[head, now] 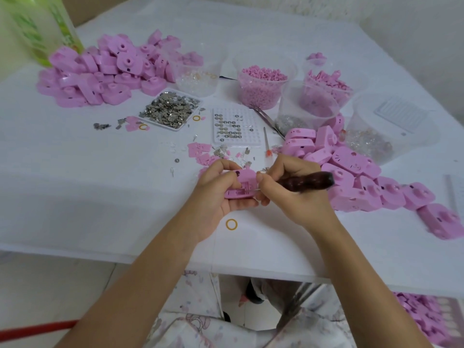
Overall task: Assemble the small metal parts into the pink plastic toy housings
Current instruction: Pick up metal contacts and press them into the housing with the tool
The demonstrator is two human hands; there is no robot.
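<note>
Two bare forearms reach forward over the near edge of a white table (75,184). The left hand (216,189) grips a pink housing (242,183), fingers curled around its far side and thumb on top, holding it just above the tabletop. The right hand (288,187) is closed around a dark-handled tool (311,183). Its thin metal tip seems to touch the housing's open face, though the contact is too small to see clearly. A yellow band (231,224) lies on the table just below the hands.

Beyond the hands, small loose bits are scattered around a white grid tray (234,126) holding round discs. To its left, a flat tray holds a heap of metal parts (170,110). A right pile (351,172) of housings spreads beside the right hand. A left pile (100,76) sits at the far left. Clear tubs (262,86) of pink pieces stand at the back, with a green bottle (40,26) in the far left corner.
</note>
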